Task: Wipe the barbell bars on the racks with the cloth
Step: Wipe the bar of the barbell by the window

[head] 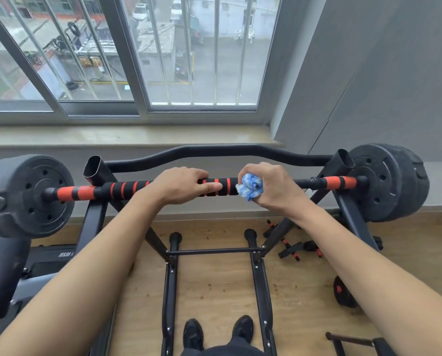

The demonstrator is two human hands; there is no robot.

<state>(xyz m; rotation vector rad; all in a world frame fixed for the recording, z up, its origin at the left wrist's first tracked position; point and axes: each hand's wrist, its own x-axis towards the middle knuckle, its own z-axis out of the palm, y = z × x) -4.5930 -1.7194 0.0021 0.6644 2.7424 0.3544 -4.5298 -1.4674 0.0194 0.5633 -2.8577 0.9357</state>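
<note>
Barbell bar (127, 187): black and orange foam sleeve, lying across the two uprights of the rack (94, 170), a weight plate (27, 196) sitting at each end.

Cloth (250, 187): blue and white, bunched into a wad, pressing against the bar just right of centre.

Right hand (271, 188): fingers curling round the cloth and clamping it onto the bar.

Left hand (181, 186): lying over the bar just beside the cloth, fingers wrapping the far side, thumb stretching along the near side; it appears to be steadying the bar.

Curved bar (214, 151): black, resting behind on the same rack, untouched by either hand.

Loose dumbbell handles (292, 250): lying on the wooden floor by the right rack leg.

Risks, as judged: the wad is covering little of the sleeve, so the underside may be getting missed; a hard sideways stroke could roll the bar in its cradles; the cloth may be snagging on the bare threaded section to its right.
</note>
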